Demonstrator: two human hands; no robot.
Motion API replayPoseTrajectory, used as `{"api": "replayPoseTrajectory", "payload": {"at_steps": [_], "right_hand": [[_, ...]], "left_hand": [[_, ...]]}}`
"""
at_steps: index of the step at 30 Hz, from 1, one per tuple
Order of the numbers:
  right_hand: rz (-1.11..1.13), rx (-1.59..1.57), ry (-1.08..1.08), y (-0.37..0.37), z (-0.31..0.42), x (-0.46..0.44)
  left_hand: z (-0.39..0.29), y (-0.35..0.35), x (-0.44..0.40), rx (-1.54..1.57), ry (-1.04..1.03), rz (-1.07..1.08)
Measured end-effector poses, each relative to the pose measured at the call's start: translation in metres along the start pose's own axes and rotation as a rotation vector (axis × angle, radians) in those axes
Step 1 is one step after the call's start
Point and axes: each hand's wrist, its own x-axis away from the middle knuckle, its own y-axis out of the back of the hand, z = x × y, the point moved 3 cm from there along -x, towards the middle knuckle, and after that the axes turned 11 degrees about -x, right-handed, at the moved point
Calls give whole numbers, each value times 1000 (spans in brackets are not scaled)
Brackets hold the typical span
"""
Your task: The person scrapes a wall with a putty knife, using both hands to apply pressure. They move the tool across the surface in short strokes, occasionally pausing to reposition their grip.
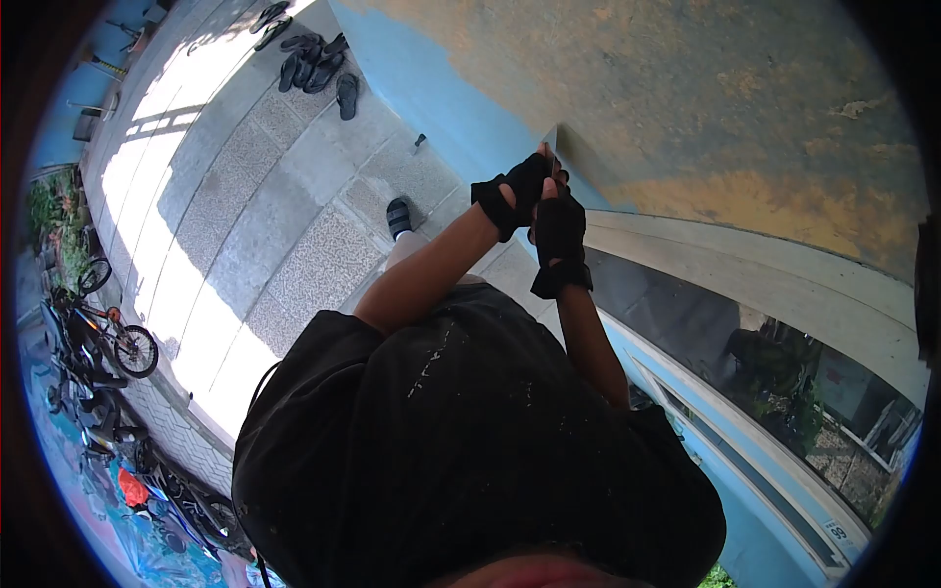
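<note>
Side by side, the gloved left hand [520,192] and right hand [562,230] close around a flat-bladed tool [552,142] at a patchy wall [696,108], near the end of a pale ledge [755,265]; dark sandals [321,74] lie on the paved floor [270,220] near the wall's bottom edge.

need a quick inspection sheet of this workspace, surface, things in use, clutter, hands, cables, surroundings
Surface: wall, blue paint beside a large mottled brown and yellow area
Job's things: flat tool, its end close to the wall; contact unclear
Clutter: sandals grouped on the floor
Hands: left hand and right hand, in black gloves, closed together at the tool; finger placement partly hidden
Cables: thin dark line beside the shirt, possibly a cord; cannot tell
Surroundings: window near the right arm; bicycle and motorbikes farther off
</note>
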Motion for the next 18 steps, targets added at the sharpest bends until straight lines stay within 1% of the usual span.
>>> {"api": "replayPoseTrajectory", "payload": {"at_steps": [1,2,3,5,6,7,8,9,10,11,12,13,14,15,17,18], "right_hand": [[-64,-18,71,5,13,3],[-44,-113,44,8,23,6],[-41,-111,42,5,16,-4],[87,64,-45,-4,-8,-29],[86,66,-47,-5,-4,-25],[57,83,2,-10,9,-23],[30,94,47,-14,16,-20],[31,89,41,-12,15,-12],[15,105,-7,-5,15,-6],[-3,124,-49,0,16,-4],[3,26,-144,2,20,-3],[4,29,-144,-1,14,-11],[28,79,-121,-8,3,-27],[52,129,-106,-11,-4,-29],[41,113,-86,-12,-16,-27],[28,88,-67,-15,-15,-26]], "left_hand": [[-4,-10,-3,-29,-3,135],[0,-13,-2,-18,-4,12],[-4,-8,-4,-16,-5,10],[-15,6,-9,-4,-43,22],[-23,3,-7,13,-29,-103],[-23,5,-10,11,-33,-100],[-25,5,-8,-234,-150,8],[-23,5,-3,-477,-260,115],[-11,5,-5,-45,-35,52],[-12,2,-10,-53,-41,58],[-7,6,-15,-69,-41,22],[-10,-4,-7,-81,-38,-16],[-16,-9,0,-19,39,-141],[-16,-5,5,-13,46,-143],[-28,-4,4,45,12,-39],[-22,1,1,27,-37,90]]}}
